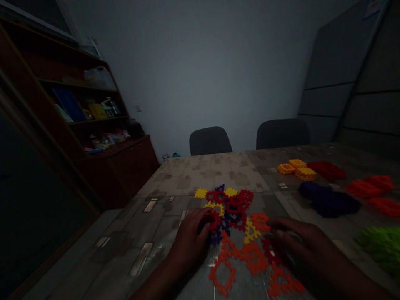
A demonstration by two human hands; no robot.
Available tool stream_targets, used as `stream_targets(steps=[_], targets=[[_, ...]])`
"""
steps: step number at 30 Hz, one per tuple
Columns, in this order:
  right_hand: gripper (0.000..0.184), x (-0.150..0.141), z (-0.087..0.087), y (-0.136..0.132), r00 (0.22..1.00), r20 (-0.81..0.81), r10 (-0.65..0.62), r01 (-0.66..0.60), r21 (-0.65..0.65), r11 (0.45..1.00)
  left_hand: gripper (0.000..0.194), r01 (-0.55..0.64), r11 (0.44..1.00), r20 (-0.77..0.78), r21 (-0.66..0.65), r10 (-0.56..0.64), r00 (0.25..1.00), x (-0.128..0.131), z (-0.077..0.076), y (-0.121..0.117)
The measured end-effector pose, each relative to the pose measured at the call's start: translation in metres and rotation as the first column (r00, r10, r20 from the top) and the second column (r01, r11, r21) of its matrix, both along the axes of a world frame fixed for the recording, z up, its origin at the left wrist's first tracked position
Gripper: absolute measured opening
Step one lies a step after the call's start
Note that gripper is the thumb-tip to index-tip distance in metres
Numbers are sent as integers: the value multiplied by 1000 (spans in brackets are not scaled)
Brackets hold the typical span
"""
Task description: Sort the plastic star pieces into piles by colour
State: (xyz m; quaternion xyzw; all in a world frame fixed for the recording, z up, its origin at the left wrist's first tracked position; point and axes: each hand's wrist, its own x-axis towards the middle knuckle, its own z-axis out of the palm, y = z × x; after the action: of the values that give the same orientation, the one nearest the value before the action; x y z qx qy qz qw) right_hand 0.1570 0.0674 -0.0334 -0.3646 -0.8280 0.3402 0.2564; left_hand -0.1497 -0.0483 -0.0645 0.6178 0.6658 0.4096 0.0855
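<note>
My left hand (193, 231) is closed, its thumb and fingers curled around a red toothed plastic piece (214, 221) at the left side of a loose pile. My right hand (301, 239) pinches the edge of an orange square toothed piece (260, 221). Beside that piece lies a yellow triangle piece (251, 231). Dark blue pieces (224, 227) and more red pieces (236, 204) overlap between the hands. Nearer to me are an orange ring-shaped piece (222, 276) and an orange square lattice piece (255, 257). A red piece (270, 251) is partly covered by my right hand.
The patterned table (175, 183) carries yellow stacks (296, 168), a red stack (326, 170), dark blue stacks (331, 200), orange stacks (371, 186) and a green heap (383, 248) on the right. Two chairs (210, 141) stand behind it. A wooden cabinet (125, 164) is at left.
</note>
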Motion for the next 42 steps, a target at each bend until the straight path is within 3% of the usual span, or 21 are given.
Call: stream_targets(steps=[2,5,11,14,18,21,25,31,38,42], targets=[[47,2,-2,-9,999,37,36,-37,39,999,41,43,998,-20,-45,-44,999,19,6,-14],[39,3,-16,-15,990,81,115,-123,110,986,46,118,966,-71,-231,-138,988,39,13,-32],[34,8,-28,-15,958,216,186,-226,176,958,46,241,880,-161,-410,-330,930,47,16,-41],[33,10,-28,-17,945,262,197,-246,168,955,65,217,834,-188,-508,-354,916,50,18,-41],[28,13,-38,-18,932,271,242,-298,186,936,83,127,791,-169,-598,-280,945,56,27,-45],[25,13,-46,-22,936,252,248,-322,322,890,66,92,794,-181,-601,-247,952,57,32,-48],[26,5,-37,-32,908,314,278,-390,392,833,37,108,804,-190,-584,-266,945,53,29,-50],[24,-4,-29,-39,885,354,302,-442,436,784,38,161,797,-150,-582,-300,942,49,31,-51],[28,-22,-51,-45,912,315,262,-388,459,799,33,138,824,-205,-549,-293,934,49,28,-50],[27,-30,-63,-48,930,271,247,-359,543,759,38,148,824,-218,-546,-310,925,49,28,-50]])
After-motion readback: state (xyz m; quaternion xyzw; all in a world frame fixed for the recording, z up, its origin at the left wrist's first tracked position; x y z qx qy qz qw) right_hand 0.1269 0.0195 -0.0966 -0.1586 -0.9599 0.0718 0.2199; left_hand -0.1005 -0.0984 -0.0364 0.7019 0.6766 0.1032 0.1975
